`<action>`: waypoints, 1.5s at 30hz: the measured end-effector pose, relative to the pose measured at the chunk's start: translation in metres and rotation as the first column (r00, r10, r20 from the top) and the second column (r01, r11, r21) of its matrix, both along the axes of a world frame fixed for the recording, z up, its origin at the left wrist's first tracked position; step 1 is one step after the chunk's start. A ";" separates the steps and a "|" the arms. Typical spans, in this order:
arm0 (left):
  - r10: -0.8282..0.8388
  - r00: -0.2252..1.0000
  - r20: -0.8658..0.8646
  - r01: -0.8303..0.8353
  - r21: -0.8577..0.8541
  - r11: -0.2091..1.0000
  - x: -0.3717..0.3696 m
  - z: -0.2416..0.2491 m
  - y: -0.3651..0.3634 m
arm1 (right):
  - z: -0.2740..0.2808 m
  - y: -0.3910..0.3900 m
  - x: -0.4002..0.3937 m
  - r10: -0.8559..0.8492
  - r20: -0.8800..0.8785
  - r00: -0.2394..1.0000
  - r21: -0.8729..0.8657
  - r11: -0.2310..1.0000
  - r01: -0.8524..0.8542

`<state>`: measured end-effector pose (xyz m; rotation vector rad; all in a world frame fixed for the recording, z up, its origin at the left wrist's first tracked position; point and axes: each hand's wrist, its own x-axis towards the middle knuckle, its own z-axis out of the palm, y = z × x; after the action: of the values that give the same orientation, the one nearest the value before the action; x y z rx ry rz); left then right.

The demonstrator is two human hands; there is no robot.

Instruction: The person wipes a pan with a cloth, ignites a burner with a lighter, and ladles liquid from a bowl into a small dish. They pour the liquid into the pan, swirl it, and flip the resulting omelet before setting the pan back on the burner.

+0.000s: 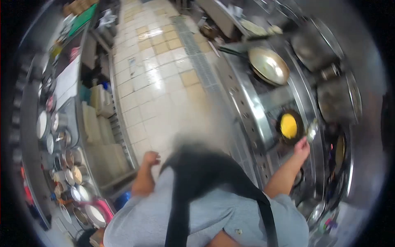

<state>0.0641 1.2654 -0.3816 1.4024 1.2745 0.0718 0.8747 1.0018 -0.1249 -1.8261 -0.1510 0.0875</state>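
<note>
My right hand [303, 147] is closed beside a small dark frying pan [301, 119] on the stove. Round yellow food [289, 126], like beaten egg, lies in that pan. Just past my fingers is a shiny metal utensil [312, 131], oval like a spoon or ladle head, which my right hand appears to grip; its handle is hidden. My left hand [152, 158] hangs over the floor on the left with its fingers curled, and nothing shows in it.
A larger pan [269, 66] sits farther up the stove [251, 103], its handle over the front edge. Big pots [339, 99] stand behind. Along the left counter are several containers [76, 175]. A tiled floor [140, 94] with a drain grate [189, 41] runs between.
</note>
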 end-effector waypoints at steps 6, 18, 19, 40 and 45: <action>0.336 0.936 -0.109 -0.333 0.046 0.942 -0.035 0.038 0.081 | 0.011 0.097 -0.020 0.283 -0.388 0.877 0.817 0.546 0.185; 0.543 0.768 0.341 -0.521 -0.161 0.838 0.100 0.211 0.242 | 0.087 0.465 -0.145 0.559 -0.309 0.770 0.650 0.715 -0.258; 0.470 0.810 0.352 -0.486 -0.047 0.873 0.106 0.210 0.254 | 0.082 0.501 -0.159 0.585 -0.326 0.743 0.608 0.731 -0.310; 0.613 0.156 0.775 -0.798 -0.267 0.540 0.077 0.228 0.559 | 0.097 0.878 -0.550 0.852 -0.503 -0.148 0.513 0.156 -0.844; 0.635 0.052 0.771 -0.842 -0.307 0.443 0.016 0.295 0.631 | 0.131 0.930 -0.592 0.859 -0.493 -0.138 0.446 0.113 -0.888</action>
<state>0.0803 1.8965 -0.0870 0.4698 1.0072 1.5380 0.2826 1.9320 0.0062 -1.2102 -0.8988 1.8160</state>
